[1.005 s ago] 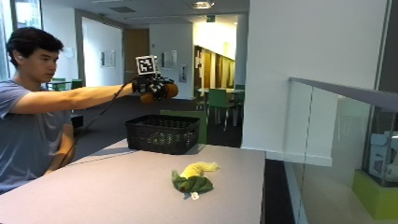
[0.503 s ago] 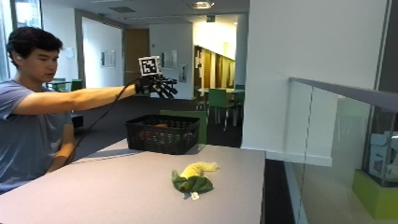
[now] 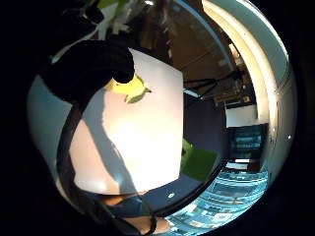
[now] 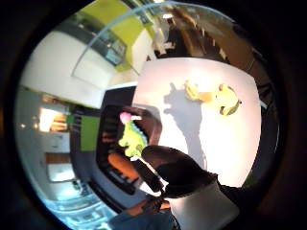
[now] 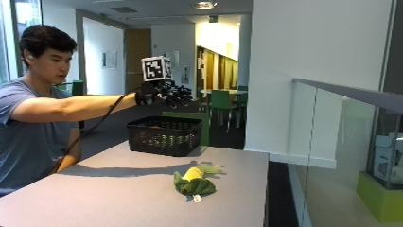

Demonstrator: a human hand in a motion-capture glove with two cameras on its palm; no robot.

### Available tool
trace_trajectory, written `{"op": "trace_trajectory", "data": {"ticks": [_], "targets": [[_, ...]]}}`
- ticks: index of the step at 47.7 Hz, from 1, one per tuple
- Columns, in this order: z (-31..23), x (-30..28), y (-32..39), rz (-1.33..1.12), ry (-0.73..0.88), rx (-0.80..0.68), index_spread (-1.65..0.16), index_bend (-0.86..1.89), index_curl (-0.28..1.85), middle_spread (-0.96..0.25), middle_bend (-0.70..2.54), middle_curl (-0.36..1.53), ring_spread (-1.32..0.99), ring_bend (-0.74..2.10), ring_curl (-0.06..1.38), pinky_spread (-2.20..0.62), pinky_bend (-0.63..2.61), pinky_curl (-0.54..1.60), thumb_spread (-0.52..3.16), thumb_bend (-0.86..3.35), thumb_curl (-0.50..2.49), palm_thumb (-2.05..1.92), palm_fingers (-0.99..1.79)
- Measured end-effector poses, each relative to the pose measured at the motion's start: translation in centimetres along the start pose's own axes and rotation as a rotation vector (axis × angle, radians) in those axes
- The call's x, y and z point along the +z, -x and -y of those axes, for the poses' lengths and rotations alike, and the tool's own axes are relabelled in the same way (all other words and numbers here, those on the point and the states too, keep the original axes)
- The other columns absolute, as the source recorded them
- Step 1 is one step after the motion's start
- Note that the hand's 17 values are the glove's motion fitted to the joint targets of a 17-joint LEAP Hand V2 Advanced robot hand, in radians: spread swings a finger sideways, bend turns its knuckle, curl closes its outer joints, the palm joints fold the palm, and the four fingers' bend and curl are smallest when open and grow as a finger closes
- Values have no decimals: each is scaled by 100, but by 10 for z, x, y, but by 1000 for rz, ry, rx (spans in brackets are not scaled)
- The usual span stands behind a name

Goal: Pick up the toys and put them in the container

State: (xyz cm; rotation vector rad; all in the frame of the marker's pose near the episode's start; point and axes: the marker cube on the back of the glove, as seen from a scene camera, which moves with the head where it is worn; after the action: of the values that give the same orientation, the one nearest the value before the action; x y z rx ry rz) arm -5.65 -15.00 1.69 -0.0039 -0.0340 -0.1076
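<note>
Toys: one green-and-yellow plush [image 4: 132, 135] is now seen lying in the black basket [image 5: 165, 136], dropped a second ago by the gloved right hand [image 5: 169, 93], which is held above it with fingers spread, empty. Another toy [image 5: 195, 180] is left near, on the grey table [image 5: 94, 198]. Corridor, chairs behind; glass railing at right.

Blue short-sleeved T-shirt [image 5: 25, 137], black glove on right hand [image 5: 165, 93]

Pale grey table [image 5: 113, 198], black mesh basket [image 5: 165, 136] at its far edge, yellow-green plush toys [image 5: 194, 179] mid-table
</note>
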Motion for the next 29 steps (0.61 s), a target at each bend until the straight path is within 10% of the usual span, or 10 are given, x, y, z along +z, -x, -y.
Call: {"op": "trace_trajectory", "data": {"ticks": [29], "targets": [[80, 184, -93, -30, 122, 72, -32, 9, 13, -3, 42, 37, -3, 92, 19, 4, 140, 29, 93, -7, 27, -7, -18]]}}
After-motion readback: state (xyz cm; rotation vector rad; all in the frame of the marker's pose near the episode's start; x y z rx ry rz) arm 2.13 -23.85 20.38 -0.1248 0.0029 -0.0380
